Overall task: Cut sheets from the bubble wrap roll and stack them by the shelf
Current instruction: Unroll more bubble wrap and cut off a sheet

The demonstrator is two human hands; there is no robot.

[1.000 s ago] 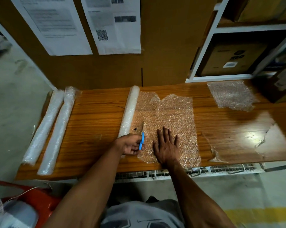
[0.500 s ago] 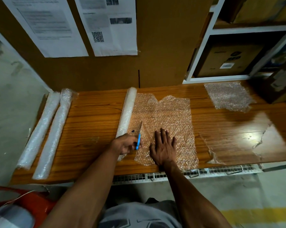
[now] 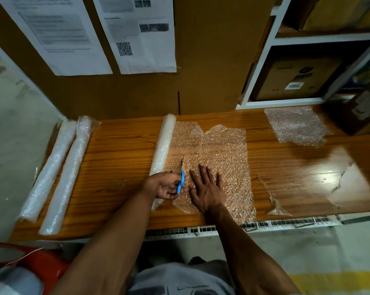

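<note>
My left hand [image 3: 167, 186] grips the blue-handled scissors [image 3: 181, 179], fingers curled round the loops, the thin blades pointing away from me into the unrolled clear bubble wrap sheet [image 3: 213, 158]. How wide the blades stand I cannot tell; they look like one thin line. My right hand [image 3: 207, 188] lies flat with fingers spread, pressing the sheet down just right of the scissors. The sheet runs out rightward from the white bubble wrap roll [image 3: 162, 150], which lies along the middle of the brown wooden tabletop [image 3: 120, 158], its near end just beside my left hand. A cut bubble wrap piece [image 3: 297, 126] lies at the far right, near the white shelf frame [image 3: 262, 60]. Two more long wrapped rolls [image 3: 60, 173] lie side by side at the table's left edge.
</note>
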